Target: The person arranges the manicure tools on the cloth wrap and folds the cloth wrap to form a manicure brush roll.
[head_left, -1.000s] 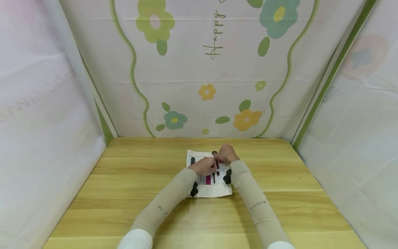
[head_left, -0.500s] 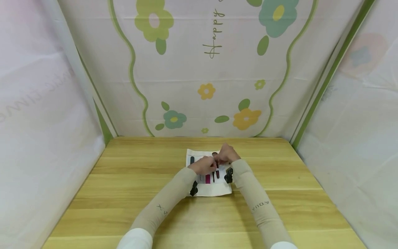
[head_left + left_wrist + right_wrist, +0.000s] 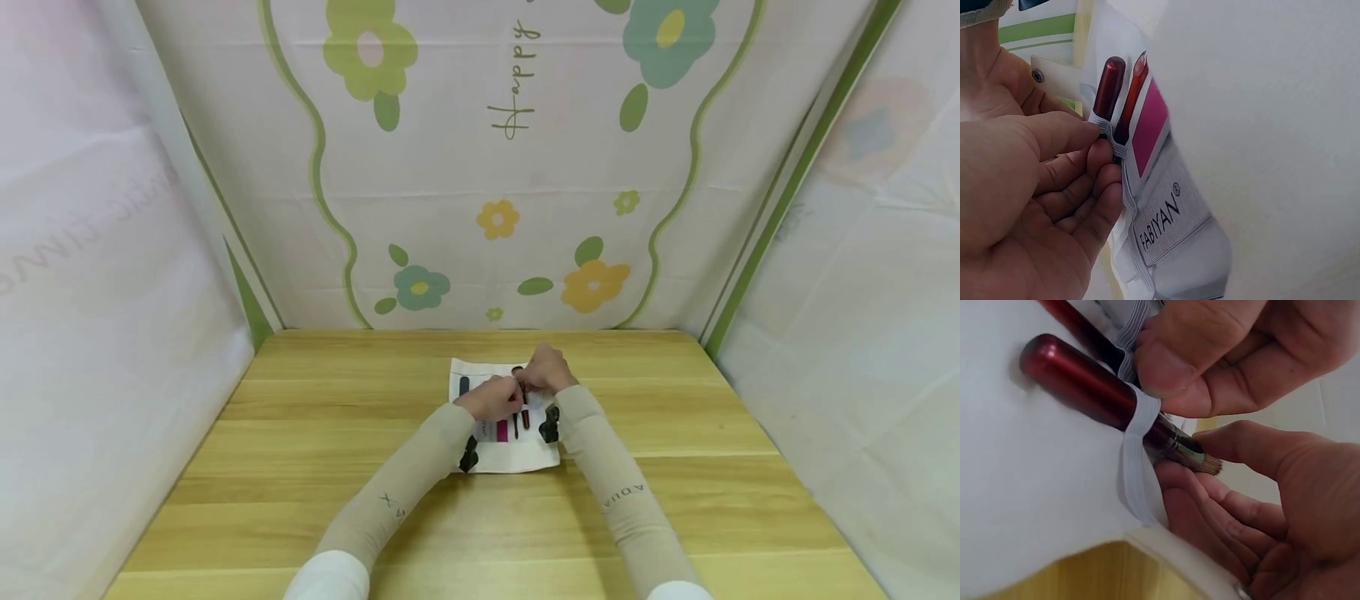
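We seem to be settling the dark red brush point(image 3: 1082, 387), just below centre in the head frame, into an elastic loop point(image 3: 1141, 415): our right hand point(image 3: 547, 369) pinches its bristle end, our left hand point(image 3: 495, 398) the elastic. The next move likely calls for steady sliding. The white case point(image 3: 517, 457) also holds a slim red tool point(image 3: 1129, 103).

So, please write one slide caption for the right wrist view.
Red-handled brush under a white elastic band, its bristle end between the right hand's fingers.

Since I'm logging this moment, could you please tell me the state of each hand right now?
Left hand: closed, pinching the elastic strap.
Right hand: closed, holding the thick red-handled brush near its bristles.
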Motion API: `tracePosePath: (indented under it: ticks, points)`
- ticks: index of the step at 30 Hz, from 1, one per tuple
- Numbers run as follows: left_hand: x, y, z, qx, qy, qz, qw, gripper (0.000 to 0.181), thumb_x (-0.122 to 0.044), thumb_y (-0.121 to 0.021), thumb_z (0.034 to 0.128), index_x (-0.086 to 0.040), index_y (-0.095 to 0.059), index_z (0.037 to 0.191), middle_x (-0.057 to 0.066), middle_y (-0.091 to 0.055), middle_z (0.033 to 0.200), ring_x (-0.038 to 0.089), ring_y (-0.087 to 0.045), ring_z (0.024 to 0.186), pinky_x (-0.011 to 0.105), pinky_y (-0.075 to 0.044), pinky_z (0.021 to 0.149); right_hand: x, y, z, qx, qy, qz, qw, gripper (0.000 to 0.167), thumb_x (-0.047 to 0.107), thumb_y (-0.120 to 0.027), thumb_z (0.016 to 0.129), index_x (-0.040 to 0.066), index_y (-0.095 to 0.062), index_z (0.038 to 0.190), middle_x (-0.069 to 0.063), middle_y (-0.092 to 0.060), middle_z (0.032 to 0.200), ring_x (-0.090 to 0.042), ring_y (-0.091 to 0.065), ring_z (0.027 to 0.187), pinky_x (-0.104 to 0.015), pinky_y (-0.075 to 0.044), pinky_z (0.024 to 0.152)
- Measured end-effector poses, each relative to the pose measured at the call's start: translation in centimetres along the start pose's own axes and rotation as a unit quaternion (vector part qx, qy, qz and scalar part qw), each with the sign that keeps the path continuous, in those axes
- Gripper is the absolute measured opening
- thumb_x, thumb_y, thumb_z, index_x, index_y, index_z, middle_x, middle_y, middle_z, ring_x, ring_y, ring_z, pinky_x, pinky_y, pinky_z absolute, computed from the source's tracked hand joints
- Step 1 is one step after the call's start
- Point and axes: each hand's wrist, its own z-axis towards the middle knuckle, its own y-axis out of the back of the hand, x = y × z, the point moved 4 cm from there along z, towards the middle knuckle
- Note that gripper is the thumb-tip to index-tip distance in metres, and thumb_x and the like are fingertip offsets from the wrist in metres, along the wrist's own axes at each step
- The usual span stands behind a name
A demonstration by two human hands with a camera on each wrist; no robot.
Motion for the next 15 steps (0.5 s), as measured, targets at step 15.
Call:
tracePosePath:
  ticks: [15]
  points:
    - [-0.3,0.0,-0.2,0.001,0.004,-0.002,1.0,0.038,-0.009,-0.05,0.109,-0.01,-0.054,0.071,-0.005,-0.043,0.061,0.01,-0.043,0.055,0.023,-0.038,0.059,-0.4,0.7,-1.4,0.069,0.014,0.013,0.9974,0.03,0.022,-0.078,0.094,0.003,-0.079,0.07,-0.011,-0.076,0.069,-0.019,-0.07,0.059,-0.029,-0.052,0.054]
